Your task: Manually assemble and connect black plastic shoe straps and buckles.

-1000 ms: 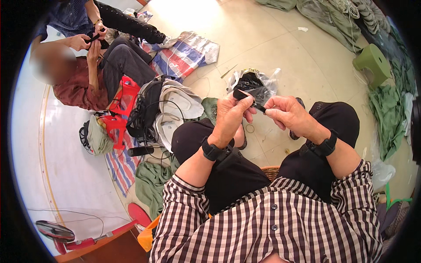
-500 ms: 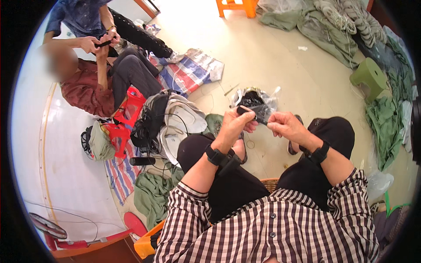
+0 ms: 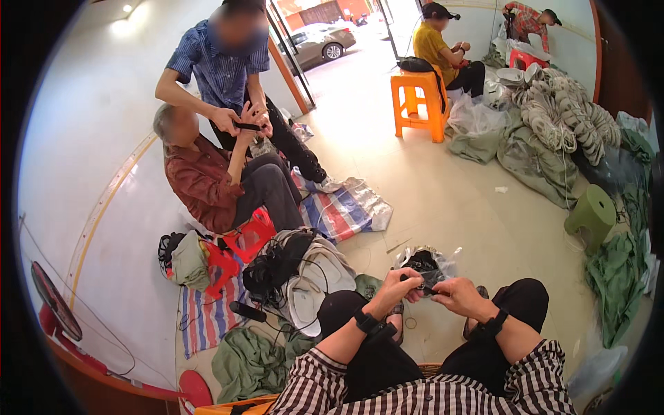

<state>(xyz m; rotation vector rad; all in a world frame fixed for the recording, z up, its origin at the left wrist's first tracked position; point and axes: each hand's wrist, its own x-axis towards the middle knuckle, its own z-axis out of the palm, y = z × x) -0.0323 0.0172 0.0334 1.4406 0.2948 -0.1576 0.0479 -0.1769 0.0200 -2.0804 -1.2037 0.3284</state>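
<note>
between the pinched fingers of the left hand (image 3: 397,290) and right hand (image 3: 458,296), both nearly closed, a black strip (image 3: 428,291) is held; just beyond the fingertips, a plastic bag (image 3: 447,264) is seen.

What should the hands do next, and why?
Perhaps the right hand could gently pull the small black strip straight, because its fingers seem to pinch one end while the left hand grips nearer the other.

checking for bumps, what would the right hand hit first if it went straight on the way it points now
The right hand would probably meet the left hand first, across the small, narrow black piece between them; exact depth is unclear.
</note>
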